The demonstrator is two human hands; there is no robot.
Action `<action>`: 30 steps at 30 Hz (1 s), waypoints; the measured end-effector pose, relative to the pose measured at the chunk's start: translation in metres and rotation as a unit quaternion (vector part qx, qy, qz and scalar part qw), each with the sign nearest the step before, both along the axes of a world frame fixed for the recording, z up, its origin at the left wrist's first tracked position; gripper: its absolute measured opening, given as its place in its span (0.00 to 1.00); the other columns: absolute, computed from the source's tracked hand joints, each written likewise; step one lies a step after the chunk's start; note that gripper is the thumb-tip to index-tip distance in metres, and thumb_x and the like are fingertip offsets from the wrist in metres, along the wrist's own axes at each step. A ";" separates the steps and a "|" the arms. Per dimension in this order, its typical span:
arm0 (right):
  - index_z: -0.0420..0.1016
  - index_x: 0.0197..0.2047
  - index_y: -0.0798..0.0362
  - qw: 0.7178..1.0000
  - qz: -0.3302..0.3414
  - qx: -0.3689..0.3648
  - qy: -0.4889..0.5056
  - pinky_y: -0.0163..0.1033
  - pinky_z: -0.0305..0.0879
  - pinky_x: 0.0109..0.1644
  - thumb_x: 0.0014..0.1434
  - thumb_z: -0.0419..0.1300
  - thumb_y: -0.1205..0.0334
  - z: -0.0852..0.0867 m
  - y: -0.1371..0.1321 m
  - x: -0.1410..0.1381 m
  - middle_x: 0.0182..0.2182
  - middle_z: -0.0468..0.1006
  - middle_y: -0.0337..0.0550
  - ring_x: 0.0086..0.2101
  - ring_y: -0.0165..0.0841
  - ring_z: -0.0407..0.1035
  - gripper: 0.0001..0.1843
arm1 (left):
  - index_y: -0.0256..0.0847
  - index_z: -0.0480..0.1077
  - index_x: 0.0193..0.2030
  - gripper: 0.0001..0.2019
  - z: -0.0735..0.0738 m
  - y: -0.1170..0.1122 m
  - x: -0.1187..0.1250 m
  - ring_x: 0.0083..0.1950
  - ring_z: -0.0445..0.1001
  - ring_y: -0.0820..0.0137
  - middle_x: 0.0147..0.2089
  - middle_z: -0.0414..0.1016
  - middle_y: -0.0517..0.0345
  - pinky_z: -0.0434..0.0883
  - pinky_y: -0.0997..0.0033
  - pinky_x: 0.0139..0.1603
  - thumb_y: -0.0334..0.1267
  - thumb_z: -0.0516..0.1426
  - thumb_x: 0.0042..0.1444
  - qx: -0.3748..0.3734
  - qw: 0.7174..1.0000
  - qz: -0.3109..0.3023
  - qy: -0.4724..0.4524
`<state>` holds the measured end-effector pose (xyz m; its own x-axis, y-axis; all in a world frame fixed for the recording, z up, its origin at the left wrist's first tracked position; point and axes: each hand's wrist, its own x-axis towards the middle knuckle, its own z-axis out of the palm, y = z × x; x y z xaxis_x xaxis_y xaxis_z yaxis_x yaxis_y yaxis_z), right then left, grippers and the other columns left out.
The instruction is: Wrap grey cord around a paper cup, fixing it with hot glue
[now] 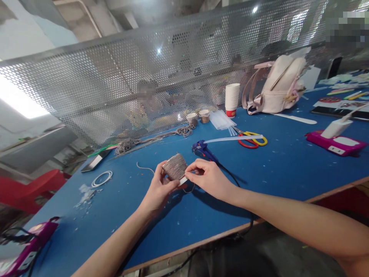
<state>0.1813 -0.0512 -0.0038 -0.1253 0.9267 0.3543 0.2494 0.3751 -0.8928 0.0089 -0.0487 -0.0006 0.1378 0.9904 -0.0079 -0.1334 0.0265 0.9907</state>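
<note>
Here, left hand (161,186) curls around a cord-wrapped cup (175,167), held tilted above the tabletop (285,165). Right hand (211,179): thumb and forefinger pressed together at the cup's bare white band (183,179); pinched item too small to make out, probably cord. Loose cord (188,191) loops below. Step, as judged: laying cord over that remaining band. Next move seems to call for a steady left grip, cord snug against the last turn. Just beyond: glue gun (205,151), clear stick (233,139) over scissors (245,134). Farther: cord hank (127,146), paper-cup stack (232,98).
</note>
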 end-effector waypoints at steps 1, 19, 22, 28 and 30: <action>0.76 0.29 0.53 1.000 -0.004 -0.007 -0.001 0.33 0.59 0.33 0.52 0.61 0.66 0.000 0.000 0.000 0.26 0.72 0.36 0.27 0.27 0.64 0.03 | 0.48 0.63 0.49 0.28 0.000 0.000 0.000 0.41 0.77 0.69 0.48 0.71 0.60 0.79 0.63 0.41 0.29 0.66 0.41 0.001 1.000 0.001 -0.002; 0.73 0.27 0.52 0.999 -0.016 -0.010 -0.036 0.33 0.55 0.30 0.50 0.62 0.64 -0.003 -0.004 -0.005 0.23 0.73 0.34 0.26 0.27 0.64 0.03 | 0.45 0.62 0.44 0.27 -0.002 -0.004 0.006 0.37 0.72 0.72 0.38 0.70 0.64 0.74 0.71 0.37 0.32 0.67 0.38 0.060 0.997 0.050 0.025; 0.73 0.27 0.52 0.999 -0.015 -0.007 -0.037 0.33 0.55 0.30 0.51 0.62 0.63 -0.003 -0.004 -0.004 0.23 0.73 0.34 0.26 0.27 0.64 0.03 | 0.45 0.62 0.44 0.26 -0.003 -0.004 0.006 0.38 0.72 0.72 0.38 0.70 0.64 0.73 0.73 0.38 0.31 0.67 0.38 0.068 0.996 0.050 0.022; 0.73 0.26 0.52 0.999 -0.016 -0.003 -0.040 0.33 0.55 0.29 0.51 0.62 0.64 -0.004 -0.004 -0.005 0.23 0.72 0.34 0.25 0.27 0.63 0.03 | 0.46 0.62 0.44 0.26 -0.003 -0.004 0.005 0.38 0.72 0.72 0.39 0.71 0.64 0.72 0.73 0.39 0.31 0.67 0.38 0.076 0.996 0.050 0.012; 0.72 0.26 0.52 0.999 -0.015 -0.011 -0.040 0.33 0.55 0.29 0.50 0.62 0.63 -0.003 -0.004 -0.005 0.23 0.72 0.34 0.25 0.27 0.63 0.03 | 0.46 0.62 0.44 0.26 -0.003 -0.003 0.004 0.38 0.72 0.73 0.39 0.71 0.64 0.72 0.74 0.39 0.31 0.67 0.38 0.082 0.995 0.049 0.009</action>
